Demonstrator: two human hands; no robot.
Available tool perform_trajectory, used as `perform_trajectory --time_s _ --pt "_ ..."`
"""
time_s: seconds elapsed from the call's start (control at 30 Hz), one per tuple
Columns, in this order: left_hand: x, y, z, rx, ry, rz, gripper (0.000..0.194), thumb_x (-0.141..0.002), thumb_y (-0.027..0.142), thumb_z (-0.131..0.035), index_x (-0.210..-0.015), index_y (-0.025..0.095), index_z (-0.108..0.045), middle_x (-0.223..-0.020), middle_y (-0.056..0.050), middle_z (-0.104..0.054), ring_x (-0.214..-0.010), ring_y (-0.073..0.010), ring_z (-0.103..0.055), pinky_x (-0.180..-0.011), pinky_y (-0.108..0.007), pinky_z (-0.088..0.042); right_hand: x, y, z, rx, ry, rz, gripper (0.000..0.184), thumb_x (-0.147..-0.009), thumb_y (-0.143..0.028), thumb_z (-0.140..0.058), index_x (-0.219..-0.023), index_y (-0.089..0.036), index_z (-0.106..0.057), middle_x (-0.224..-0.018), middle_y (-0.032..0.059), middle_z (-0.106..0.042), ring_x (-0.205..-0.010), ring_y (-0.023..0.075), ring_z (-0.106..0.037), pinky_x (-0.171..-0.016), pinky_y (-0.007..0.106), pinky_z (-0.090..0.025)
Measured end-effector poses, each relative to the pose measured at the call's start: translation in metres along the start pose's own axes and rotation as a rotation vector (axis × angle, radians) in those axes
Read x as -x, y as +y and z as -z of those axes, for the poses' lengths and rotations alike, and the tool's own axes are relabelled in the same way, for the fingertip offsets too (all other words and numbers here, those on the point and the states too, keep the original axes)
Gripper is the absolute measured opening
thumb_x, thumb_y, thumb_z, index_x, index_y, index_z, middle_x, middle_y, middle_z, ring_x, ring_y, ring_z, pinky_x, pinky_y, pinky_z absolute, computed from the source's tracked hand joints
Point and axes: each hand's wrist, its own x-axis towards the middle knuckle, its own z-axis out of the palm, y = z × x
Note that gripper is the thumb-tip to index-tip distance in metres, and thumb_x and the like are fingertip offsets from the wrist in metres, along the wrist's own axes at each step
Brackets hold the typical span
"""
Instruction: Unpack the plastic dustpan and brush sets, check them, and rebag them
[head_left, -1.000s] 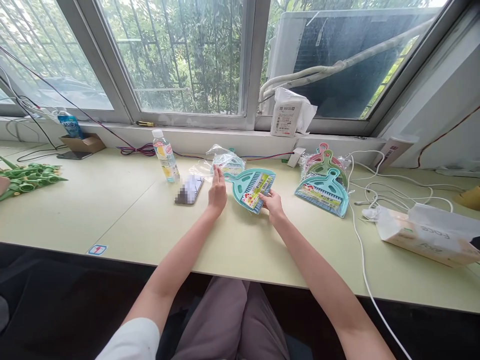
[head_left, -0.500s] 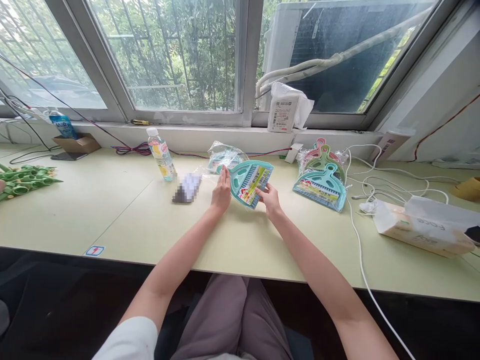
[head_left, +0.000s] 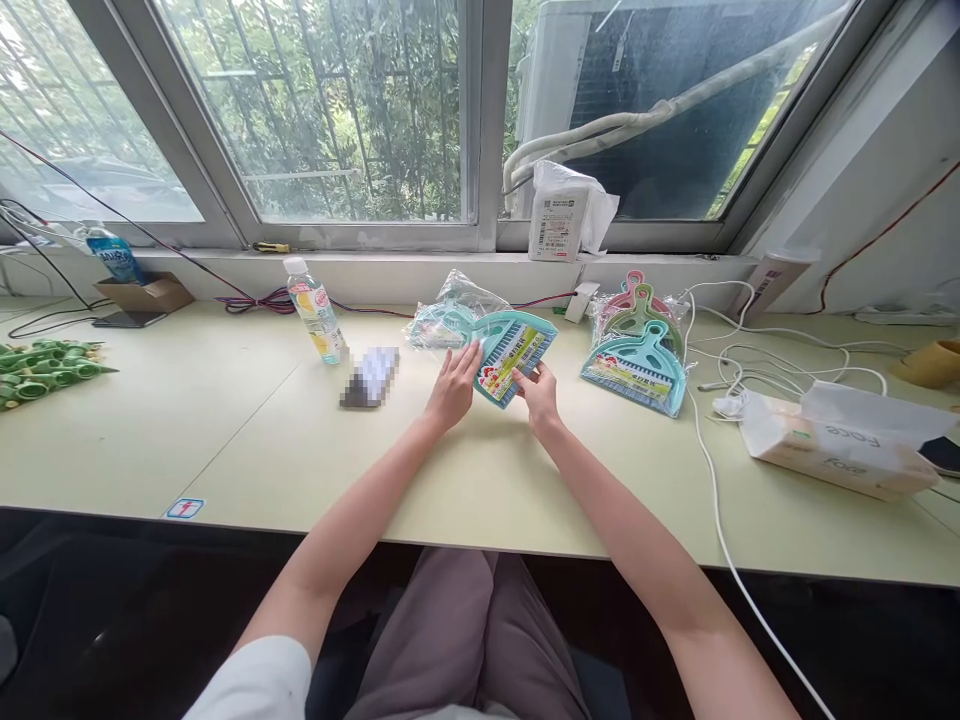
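Holding turquoise dustpan set (head_left: 517, 356) at twelve o'clock.
Right-hand grip (head_left: 538, 396) pinches its five-o'clock edge; left-hand grip (head_left: 453, 386) lies open, flat at eight. Light, even pressure should suit.

right hand (head_left: 538, 394) holds teal dustpan (head_left: 517, 350), left hand (head_left: 453, 386) touches it

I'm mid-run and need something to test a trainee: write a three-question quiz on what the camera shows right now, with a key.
1. True or false: the right hand holds the held dustpan at its wide end.
2. Among the stacked dustpans on the right, the front dustpan is: A) pink, B) yellow, C) teal.
3. Fill in: the drink bottle left of both hands has a ____ cap.

Key: 1. True. 2. C. 3. white.
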Motion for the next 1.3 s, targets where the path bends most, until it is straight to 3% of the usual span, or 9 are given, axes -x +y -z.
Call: perform_trajectory --time_s 0.13,0.23,0.43,0.5,0.63,0.77,0.97,1.17,1.3 --pt "-0.002 0.003 0.005 0.1 -0.053 -0.058 0.073 -0.076 -0.002 -0.031 -0.147 0.016 -0.028 -0.152 -0.007 -0.032 -0.141 -0.0185 -0.027 -0.12 -0.047 -0.01 0.001 -0.001 -0.003 -0.003 0.004 0.008 0.042 -0.062 -0.034 -0.074 -0.097 -0.019 -0.057 -0.098 0.006 -0.069 -0.081 0.0184 -0.066 -0.067 0.032 -0.057" --pt "-0.001 0.009 0.009 0.232 0.01 0.0 0.072 -0.078 0.001 -0.033 -0.146 0.023 -0.028 -0.151 -0.004 -0.033 -0.142 -0.0177 -0.025 -0.12 -0.048 -0.005 0.002 -0.005 -0.002 -0.061 0.023 -0.016 0.04 -0.062 -0.032 -0.075 -0.095 -0.019 -0.057 -0.098 0.0058 -0.069 -0.083 0.0182 -0.066 -0.067 0.031 -0.057" --pt "-0.004 0.006 0.016 0.621 0.606 0.579 0.079 -0.086 0.025 -0.052 -0.149 0.024 -0.005 -0.159 -0.01 -0.003 -0.146 -0.0237 -0.004 -0.118 -0.046 -0.012 -0.002 -0.01 0.001 -0.161 0.018 -0.024 0.04 -0.063 -0.032 -0.076 -0.095 -0.02 -0.058 -0.101 0.0059 -0.069 -0.085 0.0187 -0.066 -0.072 0.034 -0.058" --pt "-0.01 0.002 0.019 0.927 0.677 0.753 0.083 -0.085 0.032 -0.058 -0.148 0.026 -0.003 -0.159 -0.01 -0.004 -0.145 -0.0232 -0.012 -0.116 -0.041 -0.022 -0.004 -0.008 0.002 -0.179 -0.008 -0.014 0.042 -0.062 -0.033 -0.077 -0.097 -0.02 -0.057 -0.103 0.0062 -0.069 -0.086 0.0192 -0.067 -0.075 0.035 -0.057" --pt "-0.019 0.001 0.027 1.633 0.397 0.801 0.058 -0.086 0.034 -0.058 -0.138 0.022 -0.035 -0.137 -0.01 -0.051 -0.129 -0.0216 -0.047 -0.106 -0.036 -0.04 -0.003 -0.006 0.0 -0.15 -0.084 0.001 0.047 -0.06 -0.035 -0.079 -0.099 -0.02 -0.057 -0.102 0.0065 -0.069 -0.087 0.0201 -0.067 -0.075 0.037 -0.057" --pt "-0.018 0.012 0.024 1.917 0.186 0.757 0.036 -0.082 0.025 -0.063 -0.116 0.015 -0.059 -0.108 -0.007 -0.069 -0.112 -0.0222 -0.061 -0.101 -0.036 -0.045 0.006 -0.008 -0.006 -0.091 -0.134 0.008 0.045 -0.062 -0.038 -0.078 -0.099 -0.02 -0.059 -0.105 0.0067 -0.069 -0.09 0.021 -0.066 -0.072 0.035 -0.056" --pt "-0.011 0.018 0.01 2.031 -0.026 0.718 0.029 -0.088 0.03 -0.058 -0.11 0.012 -0.065 -0.111 -0.009 -0.069 -0.11 -0.0224 -0.062 -0.1 -0.036 -0.045 0.009 -0.01 -0.01 -0.158 -0.095 -0.006 0.045 -0.059 -0.039 -0.079 -0.094 -0.019 -0.059 -0.103 0.0072 -0.069 -0.09 0.0212 -0.065 -0.072 0.035 -0.056" --pt "-0.014 0.018 0.011 2.017 0.082 0.781 0.034 -0.091 0.034 -0.052 -0.117 0.013 -0.061 -0.113 -0.008 -0.068 -0.113 -0.0207 -0.06 -0.104 -0.035 -0.042 0.01 -0.01 -0.013 -0.192 -0.118 -0.025 0.047 -0.057 -0.038 -0.081 -0.094 -0.019 -0.058 -0.101 0.0066 -0.068 -0.089 0.0218 -0.066 -0.074 0.038 -0.057" --pt "-0.014 0.024 0.005 1.755 0.05 0.721 0.047 -0.09 0.045 -0.051 -0.124 0.014 -0.054 -0.122 -0.012 -0.063 -0.121 -0.0245 -0.054 -0.105 -0.042 -0.04 0.011 -0.01 -0.012 -0.176 -0.098 -0.007 0.043 -0.061 -0.038 -0.078 -0.094 -0.02 -0.058 -0.101 0.0068 -0.068 -0.092 0.0221 -0.066 -0.077 0.039 -0.057"
